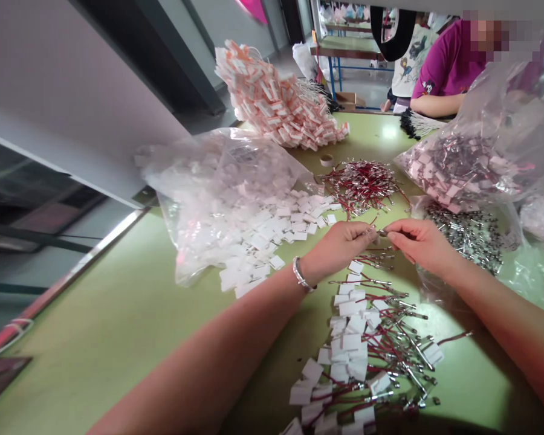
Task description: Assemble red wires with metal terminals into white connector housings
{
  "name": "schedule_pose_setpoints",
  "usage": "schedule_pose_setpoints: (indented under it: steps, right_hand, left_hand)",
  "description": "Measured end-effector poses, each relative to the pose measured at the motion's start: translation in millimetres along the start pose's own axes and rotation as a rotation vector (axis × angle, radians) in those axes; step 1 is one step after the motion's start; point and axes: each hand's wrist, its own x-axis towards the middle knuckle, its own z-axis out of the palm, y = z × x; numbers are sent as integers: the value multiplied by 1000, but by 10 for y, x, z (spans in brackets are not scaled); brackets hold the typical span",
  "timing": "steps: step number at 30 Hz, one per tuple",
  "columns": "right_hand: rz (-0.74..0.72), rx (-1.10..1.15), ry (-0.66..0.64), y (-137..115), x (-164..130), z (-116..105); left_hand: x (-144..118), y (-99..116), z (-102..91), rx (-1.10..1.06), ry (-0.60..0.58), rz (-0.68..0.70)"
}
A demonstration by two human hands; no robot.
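The head view looks down on a green table [118, 326], and places here are given from the two hands meeting over its middle. The left hand [340, 244] and the right hand [419, 241] are both pinched shut, fingertips almost touching, on a small metal clip with red cord [381, 232] held just above the tabletop. It looks like the joining step, with one piece being fitted to the clip; the fit itself is too small to make out. Just below the hands lies a heap of white tags strung on red cords [367, 350]. Left of the hands, loose white tags [272, 235] spill from a clear bag [208, 193]. Beyond the hands sits a pile of red cords with clips [362, 184], and farther still a mound of orange-and-white tags [281, 103]. Right of the hands, bags of metal clips [471, 232] lie open. The next move probably calls for a steady pinch and fine alignment, since the parts are tiny. A person in a purple shirt [448, 63] sits at the far edge.
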Motion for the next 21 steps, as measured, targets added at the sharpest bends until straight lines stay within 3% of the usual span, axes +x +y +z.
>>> schedule_pose_setpoints:
  steps: [4,7,12,16,18,21]
  right_hand:
    - [43,37,-24,15,15,-16]
    - [49,-37,-80,0,8,-50]
    - [125,-166,-216,-21,-29,-60]
    - [144,-297,-204,6,3,-47]
    - [76,-431,-162,18,21,-38]
    - [-38,-607,-178,6,25,-24]
  left_hand:
    - [4,-46,-4,40,12,44]
    - [-7,-87,-3,250,16,125]
    - [-42,-86,38,694,-146,227]
    - [-18,-66,22,769,-204,232]
    - [8,-60,-29,681,-115,276]
    - [35,-51,-118,420,190,222]
